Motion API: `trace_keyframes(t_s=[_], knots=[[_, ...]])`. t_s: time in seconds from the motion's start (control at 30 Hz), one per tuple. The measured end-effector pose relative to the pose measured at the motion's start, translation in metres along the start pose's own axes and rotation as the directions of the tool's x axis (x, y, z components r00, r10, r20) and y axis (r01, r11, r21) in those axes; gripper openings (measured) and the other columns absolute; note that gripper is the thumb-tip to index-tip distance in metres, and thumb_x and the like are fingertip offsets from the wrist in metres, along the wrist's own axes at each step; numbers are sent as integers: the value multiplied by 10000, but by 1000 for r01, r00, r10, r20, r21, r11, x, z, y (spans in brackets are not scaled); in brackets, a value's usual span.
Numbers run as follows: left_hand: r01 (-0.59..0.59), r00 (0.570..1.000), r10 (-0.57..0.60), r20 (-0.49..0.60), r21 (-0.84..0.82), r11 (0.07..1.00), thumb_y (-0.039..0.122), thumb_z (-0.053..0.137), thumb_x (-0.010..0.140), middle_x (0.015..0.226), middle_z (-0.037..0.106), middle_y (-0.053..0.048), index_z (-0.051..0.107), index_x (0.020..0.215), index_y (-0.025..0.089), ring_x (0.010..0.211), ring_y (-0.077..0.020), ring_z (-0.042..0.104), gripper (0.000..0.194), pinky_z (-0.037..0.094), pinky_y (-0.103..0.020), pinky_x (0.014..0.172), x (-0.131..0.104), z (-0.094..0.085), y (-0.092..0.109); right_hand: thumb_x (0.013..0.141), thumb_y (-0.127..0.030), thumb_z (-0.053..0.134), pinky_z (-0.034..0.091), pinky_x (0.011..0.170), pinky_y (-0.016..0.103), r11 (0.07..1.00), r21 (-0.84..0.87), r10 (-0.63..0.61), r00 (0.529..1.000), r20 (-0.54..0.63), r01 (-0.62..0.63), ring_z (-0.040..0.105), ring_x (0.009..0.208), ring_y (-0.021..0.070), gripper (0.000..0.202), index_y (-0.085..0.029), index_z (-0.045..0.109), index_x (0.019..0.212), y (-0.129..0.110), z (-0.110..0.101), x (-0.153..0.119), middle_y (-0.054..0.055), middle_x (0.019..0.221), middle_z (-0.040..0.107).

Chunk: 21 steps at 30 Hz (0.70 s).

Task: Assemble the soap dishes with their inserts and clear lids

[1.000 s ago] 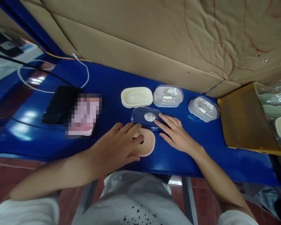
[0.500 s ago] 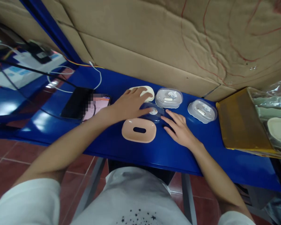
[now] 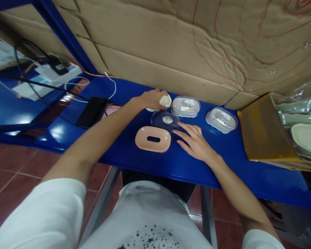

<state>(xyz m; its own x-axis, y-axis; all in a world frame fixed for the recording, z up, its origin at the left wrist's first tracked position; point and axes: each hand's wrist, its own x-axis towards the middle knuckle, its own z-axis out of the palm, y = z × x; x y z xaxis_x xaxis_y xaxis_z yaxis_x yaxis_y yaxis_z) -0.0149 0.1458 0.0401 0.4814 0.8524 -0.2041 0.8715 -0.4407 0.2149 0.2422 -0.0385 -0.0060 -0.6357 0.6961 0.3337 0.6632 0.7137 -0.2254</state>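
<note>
The left hand (image 3: 154,99) is bent over a cream oval plastic dish (image 3: 166,101) at 11 o'clock from the clear oval plastic lid (image 3: 166,121), its thumb on the near side and the other fingers around the far side, pinching the dish. The hand hides much of it, so whether it is clear of the blue tabletop (image 3: 197,169) cannot be told. A cream rim shows below the hand, towards 7 o'clock.

The right hand (image 3: 193,139) lies at 4 o'clock from the lid, palm down with fingers loosely spread, its fingertips at the lid's right edge. The lid lies flat and bears a round white label (image 3: 167,119).

At 7 o'clock from the lid, just beside it, rests a peach oval plastic tray (image 3: 152,133) with a long slot in its middle. A container with a clear domed cover (image 3: 186,106) stands at 2 o'clock, and a second clear-covered container (image 3: 222,120) at 3 o'clock. Farther out at 3 o'clock is an open brown cardboard box (image 3: 268,131), holding pale green pieces (image 3: 300,118) and a cream oval piece (image 3: 308,137). At 9 o'clock lies a black object (image 3: 92,112), with a partly covered phone (image 3: 112,109) beside it
</note>
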Motion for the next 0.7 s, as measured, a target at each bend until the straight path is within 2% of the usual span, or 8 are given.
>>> trace_keyframes(t_s=[0.07,0.17,0.23,0.33,0.4,0.47,0.57,0.7], knots=[[-13,998,16,-63,57,998,522,719,953,1585,551,-151,452,1617,198,1374,-330,603,786,485,-482,1155,-9,-10,7,1119,-333,528,437,1179,588,1000,7,-11,1000,14,11,533,1487,345,423,-260,607,1528,-3,1,0,152,1664,535],[-85,979,99,-178,81,993,432,331,1120,1632,476,-129,366,1654,106,1475,-291,497,627,397,-446,1229,-50,-25,20,1120,-343,519,426,1200,580,1000,12,-19,999,35,18,520,1500,337,432,-251,606,1533,-6,0,1,150,1677,522],[-170,936,193,-294,101,980,400,444,1113,1636,486,-146,413,1629,139,1471,-306,512,579,403,-490,1238,-93,-26,31,1119,-350,516,426,1201,587,1000,17,-2,999,45,2,518,1503,340,443,-264,600,1546,-5,0,0,142,1675,526],[-392,861,415,-293,135,910,386,743,970,1626,523,-147,546,1530,241,1450,-381,544,611,460,-565,1202,-164,-4,43,1113,-349,521,424,1197,610,999,32,29,997,65,-32,517,1503,354,462,-299,583,1569,-2,1,-1,123,1683,522],[-528,824,535,-186,89,845,329,814,913,1694,462,-122,554,1537,319,1518,-385,480,676,444,-579,1231,-204,21,47,1112,-344,522,421,1197,618,998,38,36,996,78,-39,515,1505,357,460,-302,587,1566,-1,2,-1,120,1686,520],[-575,811,577,-100,50,817,292,827,898,1707,458,-97,581,1512,359,1556,-391,435,665,392,-641,1266,-231,48,49,1114,-347,521,419,1203,616,998,42,36,996,87,-40,514,1508,353,442,-301,606,1546,0,5,-1,116,1683,526],[-536,837,536,-109,38,844,250,851,871,1676,496,-118,605,1504,338,1581,-401,401,684,380,-653,1270,-246,77,48,1119,-360,518,419,1208,604,998,45,37,996,87,-41,513,1515,339,415,-290,633,1512,-2,7,2,118,1679,530],[-485,858,488,-162,57,873,219,823,898,1673,505,-123,615,1503,319,1593,-375,397,648,237,-677,1329,-239,90,38,1126,-375,506,436,1191,586,998,35,40,998,49,-42,516,1514,333,405,-255,645,1487,-2,8,3,147,1665,539]])
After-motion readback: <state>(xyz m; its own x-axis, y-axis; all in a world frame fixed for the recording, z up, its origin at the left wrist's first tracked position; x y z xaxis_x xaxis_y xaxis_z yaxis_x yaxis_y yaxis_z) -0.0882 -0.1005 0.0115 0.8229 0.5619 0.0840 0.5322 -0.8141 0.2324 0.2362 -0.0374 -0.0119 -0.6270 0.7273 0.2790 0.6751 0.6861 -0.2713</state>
